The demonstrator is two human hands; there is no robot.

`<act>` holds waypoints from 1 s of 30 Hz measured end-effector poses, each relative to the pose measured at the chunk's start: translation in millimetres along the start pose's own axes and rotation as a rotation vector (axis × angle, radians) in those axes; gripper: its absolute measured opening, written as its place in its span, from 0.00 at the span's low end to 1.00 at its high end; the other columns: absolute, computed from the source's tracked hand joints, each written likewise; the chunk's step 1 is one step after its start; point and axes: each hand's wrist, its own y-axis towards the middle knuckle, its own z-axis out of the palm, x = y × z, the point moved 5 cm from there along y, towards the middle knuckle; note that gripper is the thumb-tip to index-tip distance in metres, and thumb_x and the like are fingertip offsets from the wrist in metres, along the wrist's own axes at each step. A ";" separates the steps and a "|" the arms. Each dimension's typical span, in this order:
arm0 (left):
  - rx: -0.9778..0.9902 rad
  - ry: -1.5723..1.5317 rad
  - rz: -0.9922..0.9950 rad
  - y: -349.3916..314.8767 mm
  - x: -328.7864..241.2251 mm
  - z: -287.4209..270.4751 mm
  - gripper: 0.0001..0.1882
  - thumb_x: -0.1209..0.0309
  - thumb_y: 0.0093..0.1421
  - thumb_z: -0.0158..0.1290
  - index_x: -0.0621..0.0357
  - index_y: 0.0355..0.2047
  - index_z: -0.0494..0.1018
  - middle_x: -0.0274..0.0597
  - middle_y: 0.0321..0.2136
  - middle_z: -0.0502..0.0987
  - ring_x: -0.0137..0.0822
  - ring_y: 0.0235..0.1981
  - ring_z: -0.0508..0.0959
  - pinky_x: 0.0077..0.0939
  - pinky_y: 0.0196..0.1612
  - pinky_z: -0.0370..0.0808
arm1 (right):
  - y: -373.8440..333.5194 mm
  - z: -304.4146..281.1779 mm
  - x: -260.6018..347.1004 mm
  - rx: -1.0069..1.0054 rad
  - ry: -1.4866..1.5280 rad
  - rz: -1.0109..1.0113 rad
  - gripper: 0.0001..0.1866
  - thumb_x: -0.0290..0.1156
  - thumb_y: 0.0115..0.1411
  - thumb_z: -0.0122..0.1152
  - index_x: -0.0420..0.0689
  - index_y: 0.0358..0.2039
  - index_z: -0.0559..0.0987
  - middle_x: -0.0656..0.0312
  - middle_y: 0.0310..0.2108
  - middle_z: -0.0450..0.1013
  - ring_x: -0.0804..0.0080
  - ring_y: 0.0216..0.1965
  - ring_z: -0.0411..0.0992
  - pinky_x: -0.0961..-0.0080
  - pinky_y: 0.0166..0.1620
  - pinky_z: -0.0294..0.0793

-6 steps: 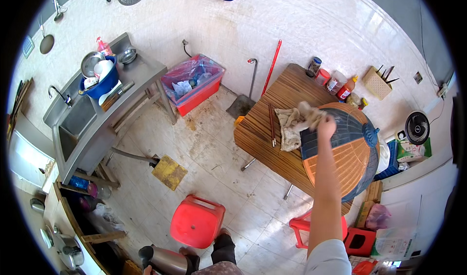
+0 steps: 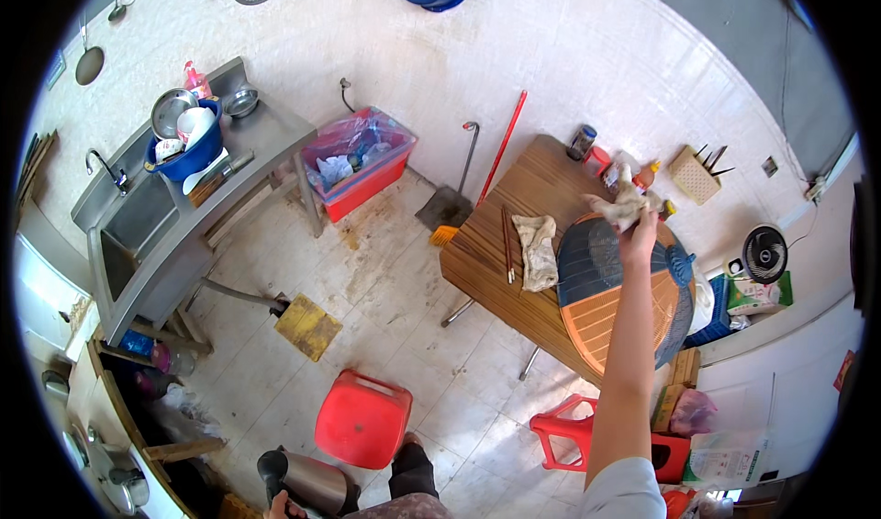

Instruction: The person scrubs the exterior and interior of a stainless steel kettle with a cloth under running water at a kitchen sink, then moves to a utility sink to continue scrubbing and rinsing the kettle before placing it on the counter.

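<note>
Pale cloth (image 2: pixel 628 207): being clutched in the right grip (image 2: pixel 640 236), over the dome cover's (image 2: pixel 596 324) far side!
Kettle (image 2: pixel 318 483): being held in the left grip (image 2: pixel 287 505), near left.

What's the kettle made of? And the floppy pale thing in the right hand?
The kettle looks like brushed metal, with a silvery sheen. The pale thing in the right hand seems matte cloth, perhaps cotton: it bunches limply, though blurred.
</note>
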 end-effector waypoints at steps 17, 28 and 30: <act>0.022 -0.077 0.241 143.8 -198.8 -200.2 0.11 0.72 0.50 0.55 0.63 0.17 0.67 0.40 0.11 0.66 0.34 0.12 0.66 0.33 0.19 0.63 | -497.8 448.8 -147.4 0.917 -0.857 -0.008 0.28 0.40 0.48 0.67 0.39 0.44 0.67 0.48 0.34 0.72 0.54 0.37 0.72 0.65 0.40 0.71; 0.068 -0.525 0.391 190.7 -354.3 -233.5 0.09 0.69 0.55 0.49 0.58 0.20 0.65 0.32 0.11 0.59 0.30 0.14 0.63 0.32 0.29 0.67 | -592.1 710.4 -157.0 1.153 -0.587 -0.430 0.18 0.37 0.56 0.57 0.41 0.44 0.70 0.47 0.40 0.70 0.49 0.42 0.69 0.62 0.44 0.69; 0.098 -0.553 0.402 205.3 -387.5 -219.6 0.09 0.69 0.55 0.48 0.58 0.21 0.65 0.31 0.11 0.58 0.30 0.14 0.62 0.32 0.30 0.67 | -593.0 764.6 -175.4 1.170 -0.586 -0.405 0.17 0.36 0.56 0.58 0.41 0.43 0.71 0.49 0.39 0.70 0.50 0.41 0.69 0.62 0.43 0.69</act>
